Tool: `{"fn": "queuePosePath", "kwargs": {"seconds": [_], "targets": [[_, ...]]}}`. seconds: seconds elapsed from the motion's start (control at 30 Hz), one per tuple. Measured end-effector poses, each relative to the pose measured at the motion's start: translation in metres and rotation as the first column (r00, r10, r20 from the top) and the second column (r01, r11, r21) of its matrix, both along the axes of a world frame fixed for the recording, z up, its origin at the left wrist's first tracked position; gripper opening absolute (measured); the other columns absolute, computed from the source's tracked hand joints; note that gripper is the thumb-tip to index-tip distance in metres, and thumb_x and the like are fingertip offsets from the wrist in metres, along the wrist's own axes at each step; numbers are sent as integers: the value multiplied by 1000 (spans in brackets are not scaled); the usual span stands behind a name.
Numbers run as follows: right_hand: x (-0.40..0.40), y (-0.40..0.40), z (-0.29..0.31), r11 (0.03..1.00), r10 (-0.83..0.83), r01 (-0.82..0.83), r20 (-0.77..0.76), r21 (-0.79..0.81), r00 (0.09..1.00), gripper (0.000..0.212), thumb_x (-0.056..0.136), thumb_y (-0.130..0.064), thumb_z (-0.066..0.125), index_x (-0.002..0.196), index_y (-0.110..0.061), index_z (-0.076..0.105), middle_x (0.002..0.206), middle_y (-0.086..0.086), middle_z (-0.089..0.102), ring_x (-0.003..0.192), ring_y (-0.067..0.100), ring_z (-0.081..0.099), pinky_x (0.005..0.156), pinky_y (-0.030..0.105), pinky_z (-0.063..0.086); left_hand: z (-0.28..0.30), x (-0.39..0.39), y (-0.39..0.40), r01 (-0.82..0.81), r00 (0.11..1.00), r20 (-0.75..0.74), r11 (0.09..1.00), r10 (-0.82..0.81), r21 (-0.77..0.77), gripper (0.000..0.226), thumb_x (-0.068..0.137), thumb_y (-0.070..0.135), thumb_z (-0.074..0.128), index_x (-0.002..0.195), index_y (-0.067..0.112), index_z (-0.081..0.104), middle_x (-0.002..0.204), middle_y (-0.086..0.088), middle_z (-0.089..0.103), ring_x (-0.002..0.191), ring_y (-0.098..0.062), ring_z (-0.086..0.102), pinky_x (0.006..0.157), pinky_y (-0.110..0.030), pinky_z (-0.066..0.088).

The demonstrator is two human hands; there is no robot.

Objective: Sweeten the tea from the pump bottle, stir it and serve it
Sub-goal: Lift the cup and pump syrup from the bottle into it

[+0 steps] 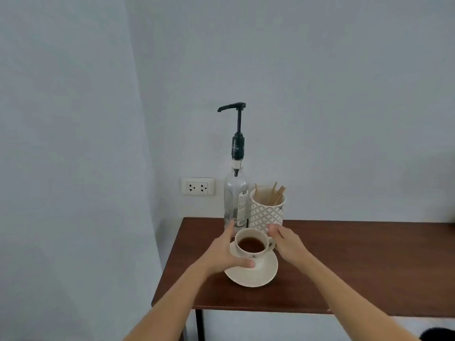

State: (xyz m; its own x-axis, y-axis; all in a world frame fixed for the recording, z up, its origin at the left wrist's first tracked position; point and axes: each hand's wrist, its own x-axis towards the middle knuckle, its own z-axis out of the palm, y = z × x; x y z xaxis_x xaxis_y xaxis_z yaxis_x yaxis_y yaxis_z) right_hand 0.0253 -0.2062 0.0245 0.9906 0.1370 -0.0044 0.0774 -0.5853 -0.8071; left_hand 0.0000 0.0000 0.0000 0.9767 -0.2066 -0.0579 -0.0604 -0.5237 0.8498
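A white cup [253, 254] of dark tea stands on a white saucer [256, 278] near the table's left end. My left hand [225, 252] wraps the cup from the left, thumb on its front, fingers behind it. My right hand [286, 243] sits just right of the cup handle [270, 245], fingers loosely curled at it; the handle loop stays visible. Behind the cup stands a clear glass pump bottle [235, 200] with a black pump, spout pointing left. A patterned white holder [267, 211] with wooden stir sticks [277, 194] stands to the bottle's right.
The brown wooden table [357, 267] runs off to the right; its left edge and front edge are close to the saucer. A wall socket [197, 186] sits on the wall left of the bottle. Pale walls meet in the corner behind.
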Motion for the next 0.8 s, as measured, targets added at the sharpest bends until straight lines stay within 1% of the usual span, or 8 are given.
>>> {"fn": "queuePosePath", "kwargs": {"seconds": [0.07, 0.13, 0.23, 0.43, 0.57, 0.67, 0.73, 0.8], "targets": [[12, -3, -12, 989, -12, 26, -97, 148, 995, 36, 105, -30, 40, 109, -9, 69, 113, 12, 72, 107, 29, 66, 95, 50, 55, -16, 4, -18, -114, 992, 39, 983, 121, -145, 125, 54, 37, 95, 155, 32, 21, 132, 18, 63, 127, -5, 55, 108, -30, 42], [16, -7, -24, 968, 31, 17, -186, 250, 982, 33, 104, -26, 44, 100, -12, 73, 110, 17, 72, 104, 32, 70, 90, 52, 59, -36, 3, -35, -198, 970, 89, 950, 224, -240, 106, 52, 31, 96, 141, 39, 39, 118, 22, 68, 113, 4, 62, 99, -28, 50], [25, -11, -40, 963, 66, -18, -170, 269, 983, 35, 103, -25, 47, 92, -6, 74, 101, 19, 74, 102, 37, 69, 91, 56, 56, -47, 3, -51, -302, 919, 151, 897, 364, -324, 98, 48, 32, 96, 129, 46, 43, 114, 28, 66, 110, 6, 62, 88, -11, 48], [34, -14, -31, 939, 162, -86, -208, 334, 965, 34, 104, -15, 48, 89, -11, 78, 99, 20, 74, 99, 30, 71, 88, 44, 61, -49, 5, -58, -367, 854, 240, 862, 461, -350, 91, 45, 24, 94, 123, 46, 52, 113, 23, 69, 107, 2, 66, 84, -8, 49], [39, -12, 6, 926, 268, -211, -150, 314, 952, 35, 104, -12, 47, 96, -18, 80, 92, 10, 77, 83, 16, 71, 79, 33, 61, -22, 10, -45, -347, 834, 285, 851, 472, -394, 92, 43, 13, 95, 118, 48, 54, 111, 10, 72, 103, -9, 70, 87, -21, 55], [44, -6, 46, 916, 338, -307, -83, 258, 938, 31, 105, -15, 44, 105, 3, 70, 88, 18, 71, 76, 26, 68, 79, 34, 59, 13, 14, -30, -308, 837, 316, 862, 446, -402, 90, 44, 9, 94, 119, 41, 56, 109, 4, 73, 103, -15, 70, 89, -36, 58], [48, 4, 77, 931, 313, -314, 35, 187, 949, 33, 105, -21, 46, 103, 2, 70, 93, 19, 75, 86, 31, 73, 82, 43, 62, 39, 17, -18, -278, 837, 344, 872, 426, -404, 87, 44, 11, 94, 117, 42, 57, 109, 4, 73, 102, -15, 71, 85, -32, 59], [53, 17, 111, 945, 241, -270, 165, 184, 956, 27, 103, -26, 49, 109, -13, 72, 93, 4, 79, 84, 16, 77, 82, 43, 63, 63, 23, -9, -257, 839, 349, 870, 417, -421, 84, 43, 15, 94, 112, 45, 59, 107, 6, 74, 100, -12, 71, 80, -25, 58]]}}
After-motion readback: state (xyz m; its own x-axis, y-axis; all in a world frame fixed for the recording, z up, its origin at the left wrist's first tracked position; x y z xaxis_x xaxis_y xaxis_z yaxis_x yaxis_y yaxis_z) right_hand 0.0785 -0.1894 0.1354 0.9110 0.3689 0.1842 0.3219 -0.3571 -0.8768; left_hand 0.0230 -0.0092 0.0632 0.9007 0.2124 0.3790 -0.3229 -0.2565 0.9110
